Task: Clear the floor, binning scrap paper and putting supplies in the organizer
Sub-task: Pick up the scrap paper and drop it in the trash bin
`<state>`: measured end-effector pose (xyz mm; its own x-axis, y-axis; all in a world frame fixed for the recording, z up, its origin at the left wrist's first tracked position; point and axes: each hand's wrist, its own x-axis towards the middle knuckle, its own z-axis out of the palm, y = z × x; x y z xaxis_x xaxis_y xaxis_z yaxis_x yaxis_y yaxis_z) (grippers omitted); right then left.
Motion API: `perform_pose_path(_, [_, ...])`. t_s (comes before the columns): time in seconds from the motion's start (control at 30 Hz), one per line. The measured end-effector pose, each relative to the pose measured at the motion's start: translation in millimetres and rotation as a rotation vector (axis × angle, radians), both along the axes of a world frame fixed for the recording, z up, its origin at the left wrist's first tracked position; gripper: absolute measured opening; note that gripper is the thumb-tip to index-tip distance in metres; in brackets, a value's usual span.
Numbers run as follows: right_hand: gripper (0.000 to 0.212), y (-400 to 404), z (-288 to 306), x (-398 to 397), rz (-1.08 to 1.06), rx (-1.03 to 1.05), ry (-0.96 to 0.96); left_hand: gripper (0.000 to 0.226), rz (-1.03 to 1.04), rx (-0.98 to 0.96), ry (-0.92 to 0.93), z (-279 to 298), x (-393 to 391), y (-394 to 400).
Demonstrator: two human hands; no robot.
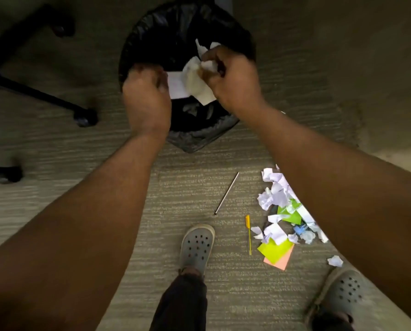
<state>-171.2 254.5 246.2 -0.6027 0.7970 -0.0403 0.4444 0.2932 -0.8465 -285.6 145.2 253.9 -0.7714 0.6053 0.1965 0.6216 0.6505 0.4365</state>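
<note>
Both my hands are over the black-lined waste bin (152,32) at the top centre. My right hand (233,80) is shut on crumpled white scrap paper (197,80). My left hand (147,99) pinches a flat white slip (177,86) at its left edge. On the carpet at the lower right lies a heap of crumpled white scraps (275,192) with green paper (291,212), yellow and pink sticky notes (276,250), a blue clip (300,229), a yellow pen (248,234) and a thin white stick (227,193). My right forearm hides part of the heap.
An office chair's black wheeled base (32,91) stands at the upper left. My two feet in grey clogs (196,247) are planted at the bottom, the right one (343,292) beside a stray white scrap (335,261). Striped grey carpet covers the floor.
</note>
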Motion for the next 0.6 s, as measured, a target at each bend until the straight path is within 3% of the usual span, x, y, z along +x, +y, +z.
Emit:
perform_pose_path(0.13, [0.039, 7.9, -26.1, 1.6, 0.184, 0.088, -0.258, 0.028, -0.173, -0.098, -0.103, -17.4, 10.2, -4.1])
perform_pose_path(0.43, [0.021, -25.8, -20.6, 71.9, -0.019, 0.323, 0.006, 0.037, -0.274, -0.015, -0.106, -18.9, 54.9, -39.8])
perform_pose_path(0.6, [0.016, -77.8, -35.6, 141.3, -0.124, 0.244, -0.009, 0.033, -0.32, 0.092, -0.148, -26.2, 115.7, -71.6])
